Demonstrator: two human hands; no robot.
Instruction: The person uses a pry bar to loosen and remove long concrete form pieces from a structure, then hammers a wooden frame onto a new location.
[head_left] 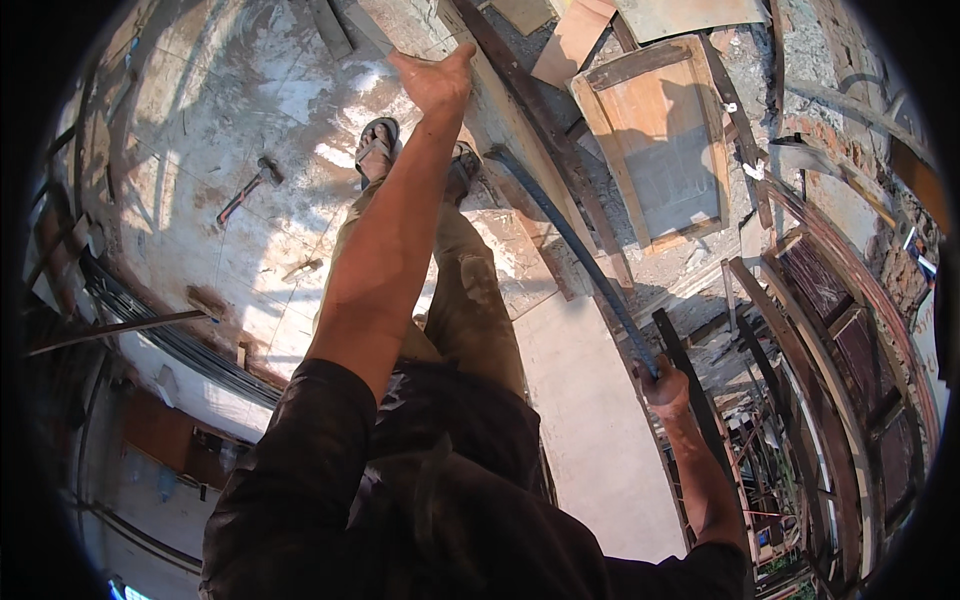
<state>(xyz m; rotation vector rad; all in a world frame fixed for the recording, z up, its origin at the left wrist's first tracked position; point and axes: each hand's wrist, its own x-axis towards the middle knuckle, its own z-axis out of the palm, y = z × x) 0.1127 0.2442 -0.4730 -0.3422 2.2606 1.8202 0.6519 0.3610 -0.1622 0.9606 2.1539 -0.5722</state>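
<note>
My left hand (437,80) reaches far forward and grips a long pale wooden plank (485,95), thumb and fingers spread across its width. To the right, my right hand (665,388) is closed round the near end of a long dark crowbar (575,240). The bar slants forward and left from my fist. Its bent far end lies against the plank, close to my right foot. A darker timber strip (535,110) runs along the plank's right side. How deep the bar's tip sits against the wood cannot be made out.
A hammer (245,190) lies on the dusty floor to the left. My sandalled feet (377,150) stand beside the plank. A framed wooden panel (655,140) lies on rubble at the right. Old frames (840,330) and loose timber are piled farther right. Long dark rods (180,340) lie at left.
</note>
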